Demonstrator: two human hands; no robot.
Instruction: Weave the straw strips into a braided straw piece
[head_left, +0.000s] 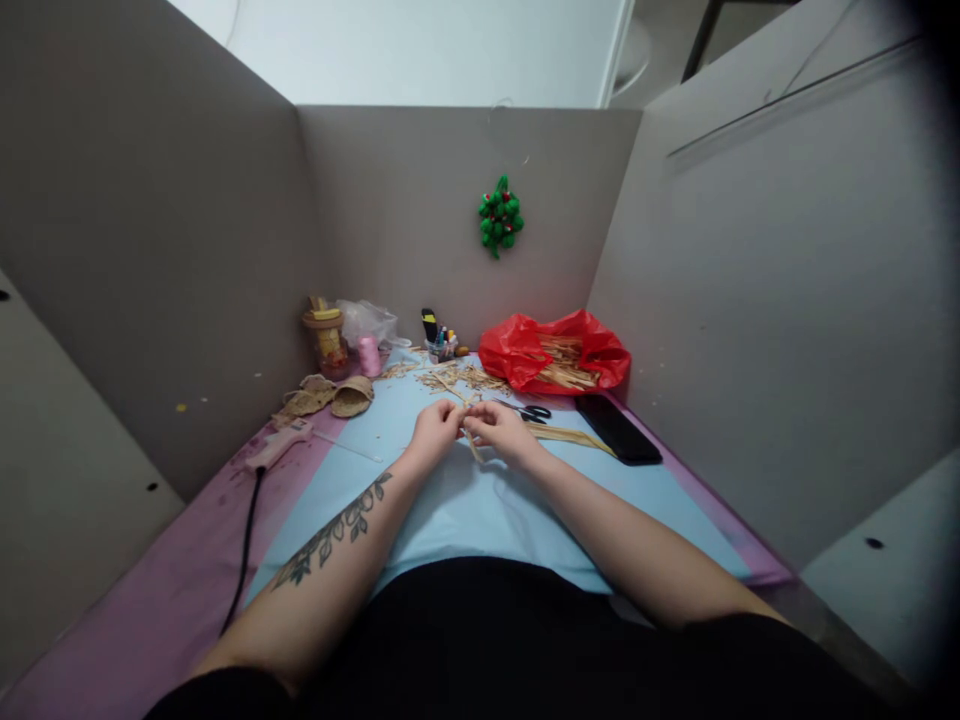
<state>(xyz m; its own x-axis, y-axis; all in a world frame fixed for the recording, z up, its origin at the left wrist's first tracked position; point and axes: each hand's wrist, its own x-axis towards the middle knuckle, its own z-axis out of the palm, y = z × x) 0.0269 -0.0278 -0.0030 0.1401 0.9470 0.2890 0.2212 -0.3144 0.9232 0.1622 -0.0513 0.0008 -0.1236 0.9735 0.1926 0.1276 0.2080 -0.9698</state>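
Note:
Over the middle of the light blue sheet [465,515], my left hand [436,430] and my right hand [498,428] meet with their fingertips close together. Both are closed in a pinch on a pale straw strip [474,448], one end of which hangs below the fingers. Another thin bit sticks up past them toward the scraps behind. Just beyond my right hand lie black-handled scissors [535,411]. A bundle of flat yellowish straw strips [570,435] stretches to the right of that hand. Exactly how the strip runs between the fingertips is hidden.
Straw scraps [469,378] litter the back. A red plastic bag [517,350] of straw and a black phone-like slab [619,430] sit right. Leftward are woven straw pieces [351,397], pink thread [369,356], a corded pink tool [279,446], a jar [328,340] and a pen cup [441,348]. Grey panels [420,220] enclose the table.

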